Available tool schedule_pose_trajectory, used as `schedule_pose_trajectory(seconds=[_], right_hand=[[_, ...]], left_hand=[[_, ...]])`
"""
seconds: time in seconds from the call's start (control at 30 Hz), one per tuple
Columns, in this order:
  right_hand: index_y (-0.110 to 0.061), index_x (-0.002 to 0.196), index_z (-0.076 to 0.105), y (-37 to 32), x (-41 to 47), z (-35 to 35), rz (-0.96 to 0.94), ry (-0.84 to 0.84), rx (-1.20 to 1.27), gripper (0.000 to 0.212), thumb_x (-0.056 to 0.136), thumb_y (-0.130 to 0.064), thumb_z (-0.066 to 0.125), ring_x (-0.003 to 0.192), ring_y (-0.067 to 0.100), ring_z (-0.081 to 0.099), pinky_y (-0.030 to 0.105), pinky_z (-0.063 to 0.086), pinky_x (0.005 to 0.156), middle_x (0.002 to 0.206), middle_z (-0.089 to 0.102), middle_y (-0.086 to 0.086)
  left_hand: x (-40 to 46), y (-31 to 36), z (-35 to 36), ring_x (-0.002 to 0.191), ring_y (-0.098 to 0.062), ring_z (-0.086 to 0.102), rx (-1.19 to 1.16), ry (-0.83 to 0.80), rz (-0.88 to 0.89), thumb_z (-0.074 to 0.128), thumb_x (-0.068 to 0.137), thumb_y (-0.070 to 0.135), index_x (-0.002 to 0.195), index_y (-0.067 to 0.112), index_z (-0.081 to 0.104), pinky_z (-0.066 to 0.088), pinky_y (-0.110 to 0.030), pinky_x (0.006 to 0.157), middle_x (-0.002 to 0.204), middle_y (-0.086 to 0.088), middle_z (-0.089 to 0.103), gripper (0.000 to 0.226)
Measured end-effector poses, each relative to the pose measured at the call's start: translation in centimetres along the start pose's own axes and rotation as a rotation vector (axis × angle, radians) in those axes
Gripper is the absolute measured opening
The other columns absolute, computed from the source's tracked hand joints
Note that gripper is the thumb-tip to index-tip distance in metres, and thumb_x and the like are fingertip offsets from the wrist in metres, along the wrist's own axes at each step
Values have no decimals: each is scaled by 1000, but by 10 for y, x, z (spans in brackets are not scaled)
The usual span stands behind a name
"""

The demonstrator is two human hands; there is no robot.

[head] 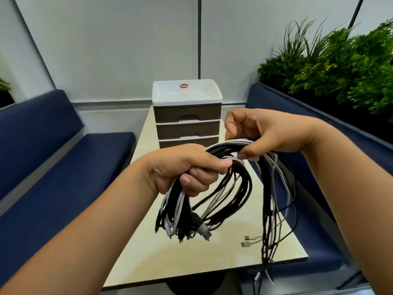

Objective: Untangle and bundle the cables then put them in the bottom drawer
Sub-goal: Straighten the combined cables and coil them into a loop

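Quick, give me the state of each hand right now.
Left hand: closed, gripping the bunch of black and white cables in its fist.
Right hand: closed, pinching the same cables where they arch over.

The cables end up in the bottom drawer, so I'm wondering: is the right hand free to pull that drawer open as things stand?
Probably not yet. The right hand pinches the cables, as does the left hand, and both hang in front of the shut bottom drawer. One hand must let go first.

Navy benches point(63, 158) L & R, grey panel wall point(119, 45), plants point(331, 71) R.
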State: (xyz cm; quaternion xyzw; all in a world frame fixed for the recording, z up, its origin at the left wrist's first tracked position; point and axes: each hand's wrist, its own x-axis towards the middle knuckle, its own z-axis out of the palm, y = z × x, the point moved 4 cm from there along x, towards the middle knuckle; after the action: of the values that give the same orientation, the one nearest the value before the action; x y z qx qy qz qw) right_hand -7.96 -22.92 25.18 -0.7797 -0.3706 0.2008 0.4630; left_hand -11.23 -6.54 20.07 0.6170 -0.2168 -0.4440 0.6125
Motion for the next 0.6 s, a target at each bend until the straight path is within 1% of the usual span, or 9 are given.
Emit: schedule_pose_trajectory(seconds=[0.13, 0.23, 0.3, 0.33, 0.4, 0.47, 0.53, 0.57, 0.6], right_hand=[[-7, 107, 41, 18, -10, -6, -71, 40, 198, 37, 80, 13, 54, 53, 17, 54, 23, 47, 51, 74, 63, 11], [-6, 110, 45, 39, -17, -8, -92, 119, 290, 32, 83, 9, 54, 58, 24, 58, 29, 52, 58, 75, 62, 16], [-5, 103, 55, 53, -18, -4, -111, 164, 265, 19, 87, 4, 55, 62, 27, 59, 36, 53, 64, 73, 60, 16], [-11, 95, 61, 60, -17, 0, -117, 188, 255, 15, 88, 1, 56, 62, 28, 58, 40, 52, 67, 70, 58, 14], [-22, 81, 64, 75, -14, 13, -120, 245, 309, 16, 87, -9, 60, 58, 26, 57, 46, 50, 75, 63, 54, 7], [-21, 74, 60, 87, -9, 28, -137, 293, 413, 14, 86, -14, 62, 53, 22, 56, 43, 50, 78, 56, 51, 0], [-15, 74, 57, 98, -3, 44, -143, 314, 524, 14, 83, -20, 66, 52, 20, 58, 32, 52, 72, 53, 49, -1], [-9, 77, 55, 104, 1, 52, -138, 316, 572, 22, 81, -23, 71, 55, 21, 60, 31, 53, 70, 54, 50, 1], [-4, 80, 54, 111, 4, 59, -122, 321, 613, 34, 78, -29, 76, 60, 23, 63, 34, 54, 73, 57, 52, 4]], left_hand=[[-13, 7, 0, 29, 3, 35, -234, -119, 55, 66, 85, 23, 71, 17, 48, 19, -13, 32, 42, 12, 29, 23], [-21, 17, -5, 30, 2, 40, -307, -178, 111, 64, 89, 24, 76, 15, 50, 21, -14, 34, 45, 11, 27, 21], [-24, 23, -9, 32, -3, 37, -373, -222, 137, 54, 96, 22, 82, 12, 51, 24, -15, 37, 47, 9, 31, 18], [-26, 27, -11, 35, -5, 36, -414, -243, 148, 49, 99, 22, 85, 10, 51, 26, -16, 38, 49, 8, 32, 18], [-27, 34, -15, 39, -7, 36, -484, -267, 174, 43, 101, 22, 89, 7, 50, 28, -18, 41, 51, 5, 34, 21], [-27, 40, -17, 40, -7, 37, -518, -273, 199, 42, 101, 23, 89, 7, 48, 29, -18, 42, 52, 5, 35, 21], [-24, 44, -18, 40, -7, 36, -534, -266, 223, 43, 101, 24, 88, 9, 47, 30, -18, 42, 51, 6, 34, 20], [-22, 46, -19, 40, -6, 35, -541, -255, 238, 43, 101, 25, 88, 10, 46, 31, -18, 42, 51, 6, 34, 20], [-21, 48, -20, 40, -6, 35, -560, -248, 251, 43, 100, 26, 88, 11, 45, 32, -18, 43, 51, 6, 34, 19]])
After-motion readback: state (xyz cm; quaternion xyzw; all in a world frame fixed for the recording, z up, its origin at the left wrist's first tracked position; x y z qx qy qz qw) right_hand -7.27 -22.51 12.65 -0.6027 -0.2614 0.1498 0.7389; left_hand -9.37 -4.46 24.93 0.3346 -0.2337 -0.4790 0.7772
